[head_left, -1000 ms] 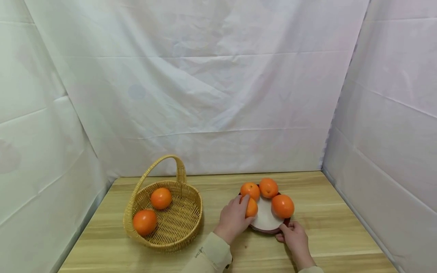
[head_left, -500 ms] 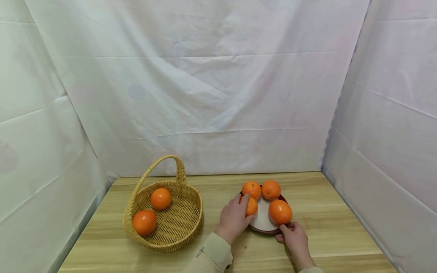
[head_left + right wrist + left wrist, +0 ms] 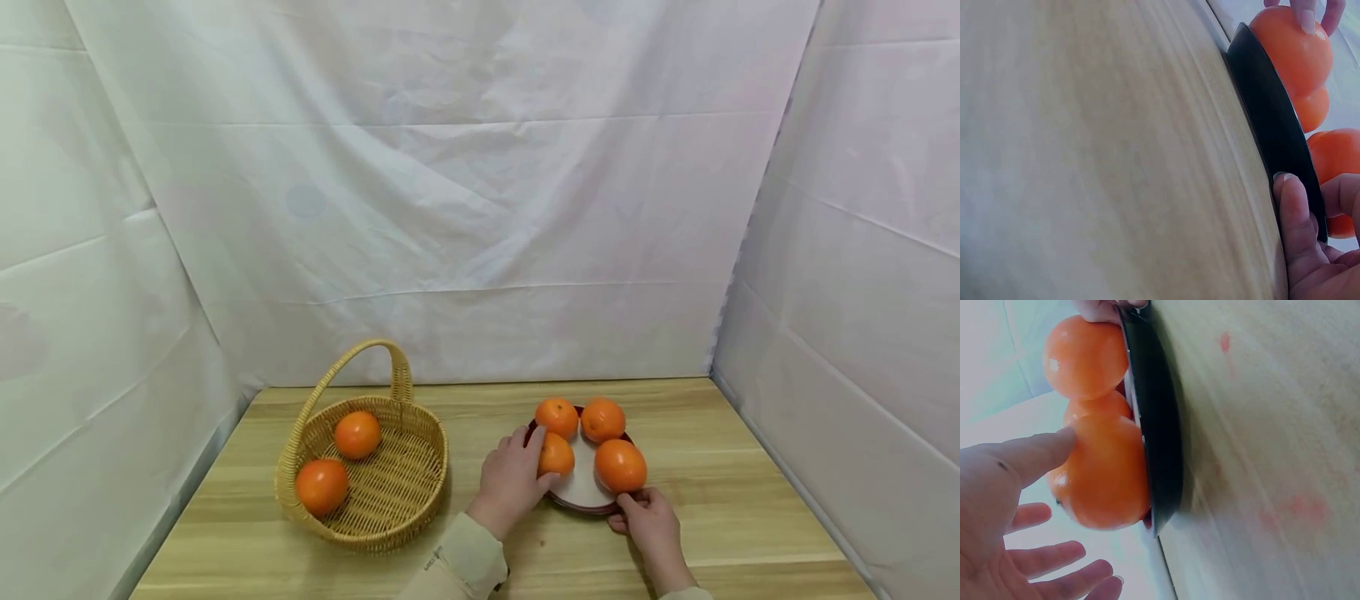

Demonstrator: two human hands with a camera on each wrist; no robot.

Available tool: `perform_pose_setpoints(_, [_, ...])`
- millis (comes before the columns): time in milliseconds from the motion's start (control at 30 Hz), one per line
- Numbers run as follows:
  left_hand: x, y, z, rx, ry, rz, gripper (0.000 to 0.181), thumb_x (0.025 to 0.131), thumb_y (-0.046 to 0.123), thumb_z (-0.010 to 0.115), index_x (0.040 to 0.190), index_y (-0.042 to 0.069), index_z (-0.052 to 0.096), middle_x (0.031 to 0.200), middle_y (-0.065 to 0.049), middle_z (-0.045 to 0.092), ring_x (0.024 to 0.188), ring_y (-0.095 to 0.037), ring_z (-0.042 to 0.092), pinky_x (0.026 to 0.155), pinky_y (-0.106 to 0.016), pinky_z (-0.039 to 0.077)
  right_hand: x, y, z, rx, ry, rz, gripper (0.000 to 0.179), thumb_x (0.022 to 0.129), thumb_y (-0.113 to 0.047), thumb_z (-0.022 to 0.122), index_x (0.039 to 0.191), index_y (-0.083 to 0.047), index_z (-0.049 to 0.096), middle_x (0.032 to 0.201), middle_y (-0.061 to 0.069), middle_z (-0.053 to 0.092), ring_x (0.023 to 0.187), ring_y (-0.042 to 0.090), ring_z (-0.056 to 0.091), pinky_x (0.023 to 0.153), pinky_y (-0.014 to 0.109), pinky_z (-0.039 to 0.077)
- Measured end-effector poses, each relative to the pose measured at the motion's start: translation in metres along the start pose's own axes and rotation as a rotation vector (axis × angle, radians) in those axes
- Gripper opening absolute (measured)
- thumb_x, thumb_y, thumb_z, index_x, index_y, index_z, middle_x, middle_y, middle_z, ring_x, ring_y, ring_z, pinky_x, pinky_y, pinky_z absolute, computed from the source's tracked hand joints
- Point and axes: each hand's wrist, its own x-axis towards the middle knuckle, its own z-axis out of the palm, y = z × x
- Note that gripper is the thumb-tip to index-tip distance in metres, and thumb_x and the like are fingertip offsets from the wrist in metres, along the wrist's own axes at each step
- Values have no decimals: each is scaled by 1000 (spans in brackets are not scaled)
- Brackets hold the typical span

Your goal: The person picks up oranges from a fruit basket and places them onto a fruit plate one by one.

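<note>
At the lower right of the head view, the plate [image 3: 582, 487] was pinched at its near rim by the right hand [image 3: 651, 525], seemingly for steadiness. The orange [image 3: 557, 455] on its left side was touched by the spread left hand [image 3: 510, 479], perhaps against rolling; three other oranges [image 3: 603, 420] were carried beside it.

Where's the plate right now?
In the head view, the plate sits right of the basket, under four orange fruits, its near rim gripped by the right hand.
</note>
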Motion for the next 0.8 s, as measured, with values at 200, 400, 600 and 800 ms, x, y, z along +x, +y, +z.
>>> perform_pose_setpoints(200, [-4, -1, -5, 31, 18, 18, 71, 87, 53, 74, 145, 21, 48, 138, -10, 59, 114, -30, 64, 86, -47, 56, 0, 0, 0, -9, 1, -4, 33, 97, -8, 54, 119, 16, 47, 93, 18, 63, 62, 12, 68, 61, 27, 60])
perform_pose_setpoints(400, [-6, 0, -13, 32, 22, 23, 66, 87, 50, 76, 141, 22, 51, 134, -10, 61, 112, -29, 64, 82, -46, 56, 2, 2, 0, -12, 4, -4, 33, 97, -8, 55, 119, 15, 48, 92, 17, 63, 62, 11, 68, 60, 27, 60])
perform_pose_setpoints(600, [-8, 1, -22, 47, 38, 34, 60, 89, 48, 75, 138, 20, 55, 130, -7, 63, 109, -27, 64, 83, -45, 56, 3, 4, -1, -21, 5, 18, 37, 96, -10, 54, 123, 14, 47, 95, 17, 64, 64, 12, 69, 62, 28, 60])
perform_pose_setpoints(800, [-9, -1, -30, 41, 91, 73, 46, 92, 39, 74, 131, 18, 62, 121, -5, 67, 102, -24, 65, 78, -40, 57, 2, 2, -1, -13, 1, 12, 39, 97, -9, 54, 125, 16, 46, 97, 20, 63, 65, 12, 69, 62, 28, 60])
